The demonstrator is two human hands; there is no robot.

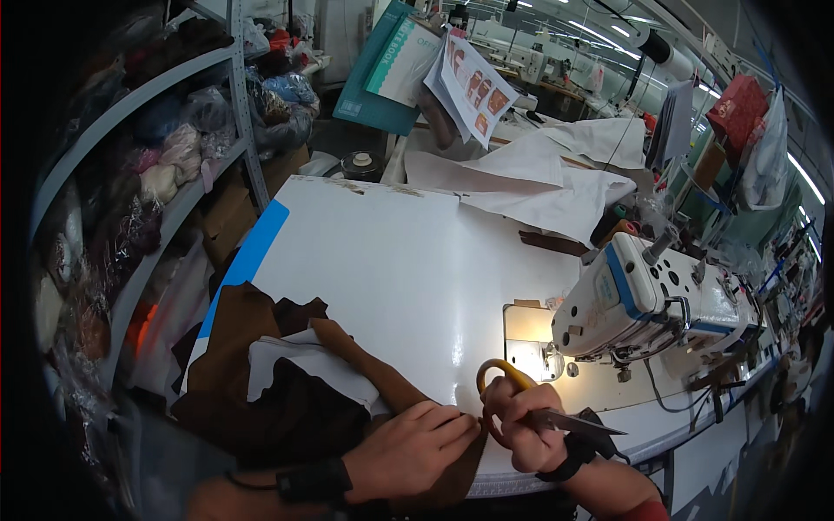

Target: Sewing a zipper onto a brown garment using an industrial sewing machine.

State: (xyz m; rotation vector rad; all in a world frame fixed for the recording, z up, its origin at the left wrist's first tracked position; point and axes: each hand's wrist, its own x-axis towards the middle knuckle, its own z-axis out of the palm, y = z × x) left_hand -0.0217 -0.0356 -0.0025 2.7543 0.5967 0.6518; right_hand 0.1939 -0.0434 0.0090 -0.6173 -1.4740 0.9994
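- Right hand (528, 427): closed through the yellow handles of a pair of scissors (556, 415), at the near edge of the white table (391, 260). The blades point right, towards the sewing machine (647, 300), and appear shut or nearly so.
- Left hand (408, 451): lying flat, fingers together and extended, pressing down on a strip of brown leather (373, 369); it grips nothing, and the fingertips almost meet the right hand.
- Brown leather: a long tan strip running from the pile at the table's left down under the left hand. It looks soft, limp and light, likely to drape and slide on the glossy tabletop, so it is best pinned flat close to the cut line, as the palm does.
- Darker brown pieces (261, 365) with white paper (300, 360) lie heaped beside it, hanging over the left edge.
- Hard to make out: the leather's end beneath the hands, whether the blades hold any material, and the shelf contents (165, 156) at left, which blur towards the rim.
- Farther back: pale paper sheets (556, 187), partly overlapping.
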